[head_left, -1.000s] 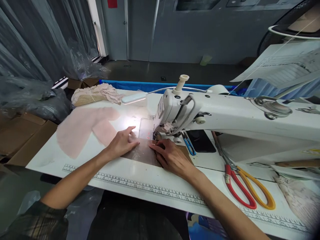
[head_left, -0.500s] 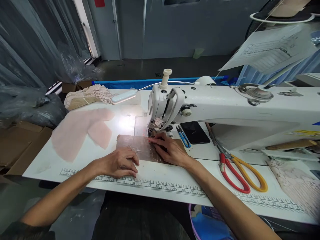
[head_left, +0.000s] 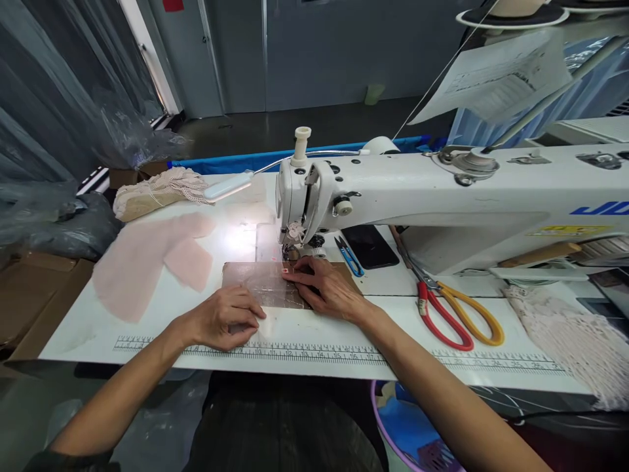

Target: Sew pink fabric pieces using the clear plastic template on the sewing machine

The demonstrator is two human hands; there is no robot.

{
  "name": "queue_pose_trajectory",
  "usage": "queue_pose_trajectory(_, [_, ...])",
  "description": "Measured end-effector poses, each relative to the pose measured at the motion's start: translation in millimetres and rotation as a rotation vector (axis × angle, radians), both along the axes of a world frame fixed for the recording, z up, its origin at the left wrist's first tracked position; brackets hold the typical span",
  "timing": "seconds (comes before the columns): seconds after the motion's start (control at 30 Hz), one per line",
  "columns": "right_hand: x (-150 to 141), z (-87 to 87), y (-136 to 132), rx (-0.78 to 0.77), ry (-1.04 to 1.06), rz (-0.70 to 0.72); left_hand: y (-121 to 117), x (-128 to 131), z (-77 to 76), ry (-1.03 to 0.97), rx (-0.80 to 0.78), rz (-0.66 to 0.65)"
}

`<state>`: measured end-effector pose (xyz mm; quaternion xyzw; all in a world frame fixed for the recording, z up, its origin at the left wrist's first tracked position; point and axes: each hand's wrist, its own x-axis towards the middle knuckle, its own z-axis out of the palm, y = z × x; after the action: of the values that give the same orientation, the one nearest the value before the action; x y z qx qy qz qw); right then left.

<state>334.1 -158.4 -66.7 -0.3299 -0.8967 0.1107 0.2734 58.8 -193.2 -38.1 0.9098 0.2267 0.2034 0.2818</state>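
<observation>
- One brown sheet under clear film lies on the white bench, its far edge by the presser foot of the sewing machine
- Right hand: fingertips down on the sheet near the foot; from where I stand, I cannot tell whether they pinch anything
- Left hand: released, fingers loosely curled, at the sheet's near left corner
- Pink fabric lies farther left, blue snips to the right

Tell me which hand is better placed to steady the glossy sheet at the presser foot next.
The right hand, I'd judge: it lies over the glossy sheet just in front of the presser foot, while the left hand rests by the sheet's near edge, farther off.
</observation>
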Motion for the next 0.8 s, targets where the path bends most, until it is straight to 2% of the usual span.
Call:
queue_pose_trajectory(0.13, [-0.4, -0.6, 0.2, 0.010, 0.004, 0.001, -2.0, 4.1, -0.9, 0.038, -0.014, -0.009])
queue_pose_trajectory(0.33, [-0.3, 2.9, -0.5, -0.039, 0.029, -0.011, -3.3, 8.4, -4.3, 0.079, 0.156, -0.054])
queue_pose_trajectory(0.47, [2.2, 10.3, -2.7, -0.133, 0.125, -0.032, -1.2, 9.5, -7.6, -0.092, 0.269, -0.084])
queue_pose_trajectory(0.57, [3.2, 12.2, -4.0, -0.142, 0.184, -0.031, 0.3, 11.0, -8.4, -0.218, 0.322, -0.095])
queue_pose_trajectory(0.8, [0.1, 10.3, -8.1, -0.127, 0.069, 0.004, 1.6, 11.8, -5.7, -0.219, 0.305, -0.088])
